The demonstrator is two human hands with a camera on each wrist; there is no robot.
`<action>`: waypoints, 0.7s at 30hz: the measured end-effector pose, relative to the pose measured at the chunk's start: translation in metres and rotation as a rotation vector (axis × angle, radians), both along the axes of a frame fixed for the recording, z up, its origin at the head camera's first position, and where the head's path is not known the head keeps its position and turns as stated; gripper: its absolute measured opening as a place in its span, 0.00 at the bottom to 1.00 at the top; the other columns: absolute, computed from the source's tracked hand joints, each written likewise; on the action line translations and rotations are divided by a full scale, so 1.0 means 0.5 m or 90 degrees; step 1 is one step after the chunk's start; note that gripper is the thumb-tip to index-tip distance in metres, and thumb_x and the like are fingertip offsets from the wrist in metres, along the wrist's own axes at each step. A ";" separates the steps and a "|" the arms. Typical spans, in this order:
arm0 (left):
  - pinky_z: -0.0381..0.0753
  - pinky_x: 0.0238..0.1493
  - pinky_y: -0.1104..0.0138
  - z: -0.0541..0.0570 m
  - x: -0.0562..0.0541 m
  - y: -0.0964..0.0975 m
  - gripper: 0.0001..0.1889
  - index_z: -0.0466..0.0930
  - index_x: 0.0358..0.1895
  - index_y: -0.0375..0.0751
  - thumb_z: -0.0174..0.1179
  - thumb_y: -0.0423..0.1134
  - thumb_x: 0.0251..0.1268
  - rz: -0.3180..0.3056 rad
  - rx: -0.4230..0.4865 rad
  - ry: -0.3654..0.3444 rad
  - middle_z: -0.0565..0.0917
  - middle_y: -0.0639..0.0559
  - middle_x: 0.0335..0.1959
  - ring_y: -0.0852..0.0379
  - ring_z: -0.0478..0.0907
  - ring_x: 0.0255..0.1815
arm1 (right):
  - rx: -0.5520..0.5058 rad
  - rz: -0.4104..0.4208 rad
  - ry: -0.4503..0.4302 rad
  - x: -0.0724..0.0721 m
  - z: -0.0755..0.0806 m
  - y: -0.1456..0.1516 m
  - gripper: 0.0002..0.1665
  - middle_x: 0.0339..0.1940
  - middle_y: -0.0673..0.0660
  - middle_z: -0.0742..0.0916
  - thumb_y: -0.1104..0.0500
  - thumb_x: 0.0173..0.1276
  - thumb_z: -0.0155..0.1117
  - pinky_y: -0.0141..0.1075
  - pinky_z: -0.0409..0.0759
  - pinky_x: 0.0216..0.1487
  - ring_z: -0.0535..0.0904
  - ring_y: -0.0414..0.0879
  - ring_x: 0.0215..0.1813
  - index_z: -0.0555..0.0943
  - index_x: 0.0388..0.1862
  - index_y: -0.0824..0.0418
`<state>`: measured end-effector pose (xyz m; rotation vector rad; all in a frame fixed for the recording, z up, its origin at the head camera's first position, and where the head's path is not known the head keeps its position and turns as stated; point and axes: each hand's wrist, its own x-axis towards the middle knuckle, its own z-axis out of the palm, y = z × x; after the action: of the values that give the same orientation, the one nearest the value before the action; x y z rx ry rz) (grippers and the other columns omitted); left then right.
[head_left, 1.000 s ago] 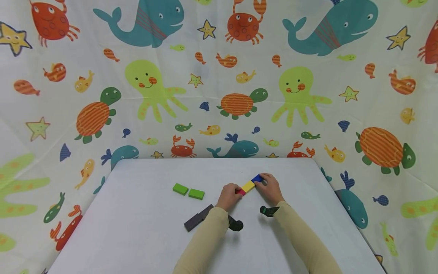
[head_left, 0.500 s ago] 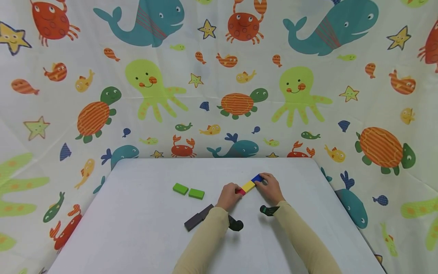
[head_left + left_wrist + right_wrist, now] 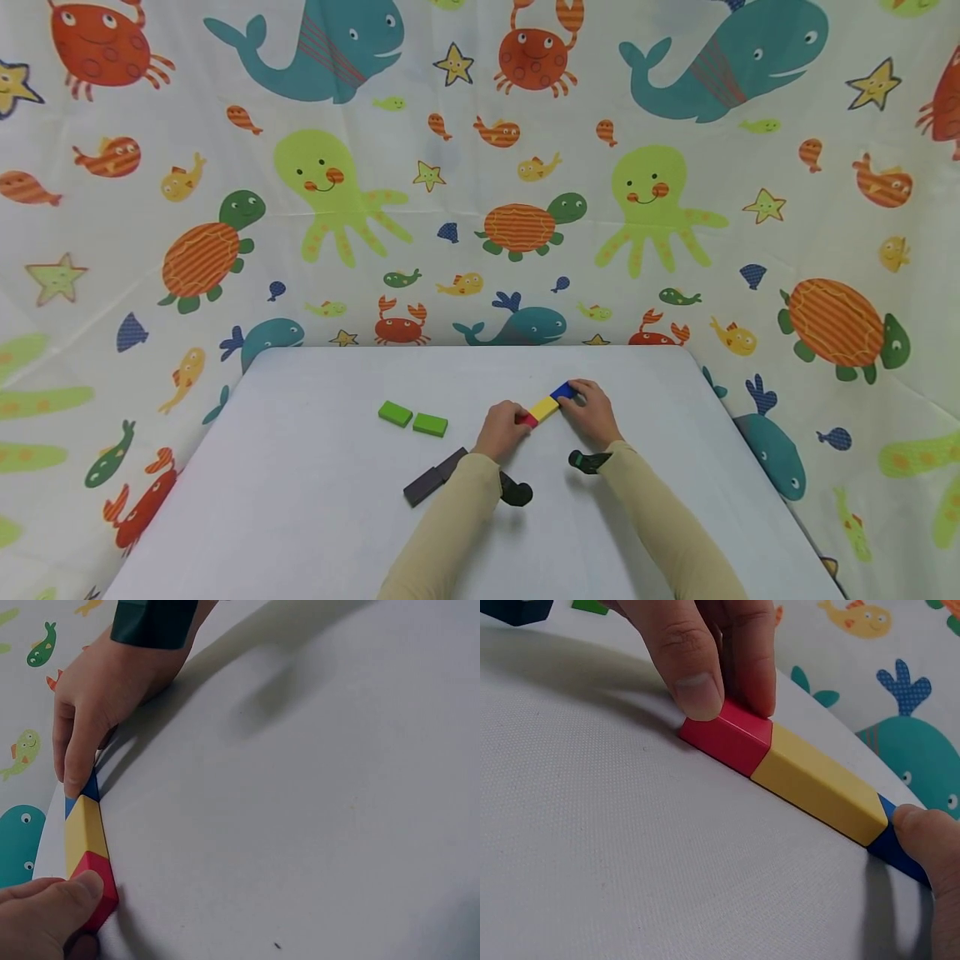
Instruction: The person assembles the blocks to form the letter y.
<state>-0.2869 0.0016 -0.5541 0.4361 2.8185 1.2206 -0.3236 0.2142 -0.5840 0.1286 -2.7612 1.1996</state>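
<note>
As seen from the head, has the yellow block [image 3: 544,409] lying flat on the white table [image 3: 300,533] between two hands. Grips the red block [image 3: 529,420] with the left hand [image 3: 499,430] against the yellow block's near left end, and the blue block [image 3: 562,390] with the right hand [image 3: 594,416] against the far right end. Shows, unlike the wrists, two whole green blocks [image 3: 431,425] left of the yellow block and two dark blocks [image 3: 424,487] nearer the camera and left of it, partly behind the left sleeve [image 3: 450,529].

From the left wrist, reveals the left thumb [image 3: 91,883] on the red block, with the opposing fingers mostly out of sight. Shows right-hand fingers reaching down onto the blue block, beyond the yellow block, but leaves the other side of that grip hidden.

From the right wrist, makes the left pinch plain: thumb on one side of the red block, fingers on the other, with no slack between. Brings in the right thumb [image 3: 924,829], pressed to the blue block past the yellow block's other end.
</note>
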 end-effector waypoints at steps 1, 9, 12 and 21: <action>0.78 0.46 0.60 0.000 -0.001 0.000 0.11 0.85 0.44 0.30 0.69 0.29 0.57 0.000 -0.001 -0.001 0.83 0.45 0.36 0.55 0.74 0.36 | -0.001 0.001 0.001 0.000 0.000 -0.001 0.32 0.65 0.67 0.75 0.51 0.68 0.67 0.55 0.64 0.67 0.68 0.60 0.68 0.75 0.64 0.68; 0.78 0.47 0.61 0.004 0.004 -0.002 0.12 0.84 0.46 0.31 0.68 0.30 0.59 0.000 -0.014 -0.006 0.82 0.46 0.37 0.55 0.73 0.36 | -0.005 -0.001 -0.007 0.001 0.004 -0.005 0.32 0.65 0.67 0.75 0.51 0.68 0.66 0.54 0.64 0.67 0.68 0.60 0.68 0.74 0.64 0.68; 0.78 0.45 0.61 0.001 0.007 -0.001 0.12 0.84 0.46 0.31 0.68 0.30 0.59 -0.002 -0.018 0.009 0.82 0.45 0.37 0.54 0.74 0.36 | -0.004 -0.004 -0.008 0.001 0.004 -0.005 0.31 0.65 0.67 0.75 0.51 0.68 0.66 0.54 0.64 0.68 0.68 0.60 0.68 0.75 0.64 0.68; 0.78 0.45 0.63 -0.007 0.006 0.002 0.15 0.83 0.49 0.31 0.68 0.34 0.61 0.003 -0.031 0.015 0.80 0.45 0.38 0.55 0.73 0.37 | 0.015 -0.004 -0.002 0.002 0.002 -0.007 0.30 0.66 0.66 0.75 0.51 0.69 0.65 0.56 0.62 0.68 0.67 0.61 0.69 0.75 0.64 0.68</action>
<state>-0.2838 0.0024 -0.5576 0.4456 2.8632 1.1524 -0.3224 0.2108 -0.5832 0.1198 -2.7767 1.1667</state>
